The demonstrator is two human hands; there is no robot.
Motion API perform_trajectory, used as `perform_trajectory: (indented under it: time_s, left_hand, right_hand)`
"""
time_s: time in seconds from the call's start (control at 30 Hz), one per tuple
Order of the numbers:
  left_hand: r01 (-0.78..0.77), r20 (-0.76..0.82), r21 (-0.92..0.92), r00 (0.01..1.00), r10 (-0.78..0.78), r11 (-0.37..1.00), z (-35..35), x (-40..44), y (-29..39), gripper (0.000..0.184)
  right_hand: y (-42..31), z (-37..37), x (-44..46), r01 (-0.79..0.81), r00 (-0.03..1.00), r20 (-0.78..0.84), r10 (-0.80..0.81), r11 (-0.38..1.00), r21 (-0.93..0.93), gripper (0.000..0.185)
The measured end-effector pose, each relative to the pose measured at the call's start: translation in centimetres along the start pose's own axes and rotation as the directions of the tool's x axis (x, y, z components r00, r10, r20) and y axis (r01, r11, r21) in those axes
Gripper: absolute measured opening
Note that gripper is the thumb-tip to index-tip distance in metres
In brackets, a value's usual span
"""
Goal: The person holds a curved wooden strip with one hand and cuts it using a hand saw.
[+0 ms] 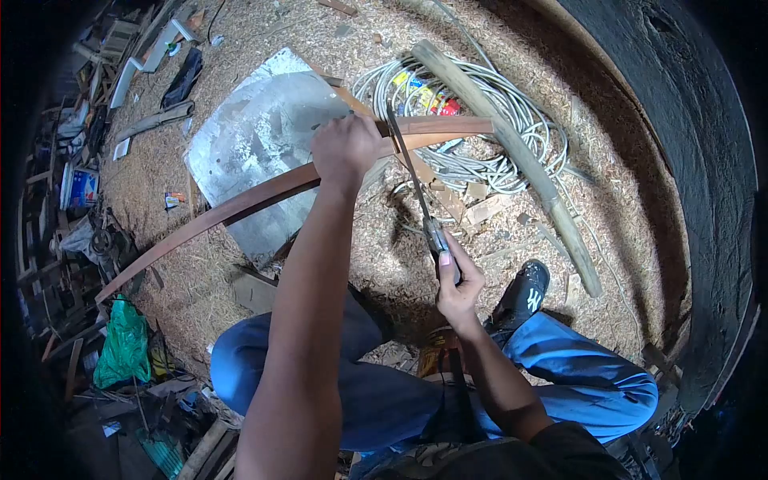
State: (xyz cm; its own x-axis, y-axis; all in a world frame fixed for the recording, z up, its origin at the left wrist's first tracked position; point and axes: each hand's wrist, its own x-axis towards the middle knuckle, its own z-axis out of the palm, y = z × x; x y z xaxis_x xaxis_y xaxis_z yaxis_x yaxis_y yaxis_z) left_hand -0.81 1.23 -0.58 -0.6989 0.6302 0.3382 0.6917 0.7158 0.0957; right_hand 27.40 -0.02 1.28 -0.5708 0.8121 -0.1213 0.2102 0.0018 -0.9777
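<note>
My left hand (346, 150) is closed around a long, curved reddish-brown wooden strip (264, 192), pressing from above near its right part. The strip slants from the lower left up to the right. My right hand (459, 282) grips the handle of a handsaw (414, 172), its thin blade seen nearly edge-on and its teeth too small to make out. That blade crosses the strip just right of my left hand. Under the strip lies a worn, white-stained grey panel (264, 128), and a lighter orange-brown piece of wood (424, 141) sits beneath its right end.
A coil of grey cable (544, 144) lies beyond the strip, with a rough pole (552, 204) across it. Wood scraps (486, 210) and shavings cover the ground. A green plastic bag (122, 344) is at lower left. A dark curved structure (680, 120) rises at right.
</note>
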Motion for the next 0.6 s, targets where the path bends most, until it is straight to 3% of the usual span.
perform_trajectory:
  time_s: [0.1,0.17,0.4,0.6]
  left_hand:
    - [0.044,0.011,0.023,0.999,-0.044,0.999,-0.3,0.1,0.3,0.034]
    - [0.061,0.037,0.026,0.997,-0.062,0.998,-0.8,0.2,0.6,0.034]
    - [0.057,0.041,0.008,0.998,-0.057,0.998,-0.3,0.1,0.2,0.037]
    - [0.04,0.045,-0.011,0.998,-0.039,0.999,-0.7,0.2,0.4,0.039]
  right_hand:
    - [0.5,-0.1,0.1,0.137,0.99,-0.024,-0.138,0.989,-0.048,0.037]
    - [-0.2,-0.3,0.1,0.001,1.0,0.013,-0.001,1.0,-0.009,0.037]
    - [1.0,-0.6,-0.3,0.068,0.998,0.02,-0.067,0.997,-0.029,0.037]
    - [0.6,-1.1,-2.2,-0.132,0.989,0.064,0.135,0.99,-0.054,0.035]
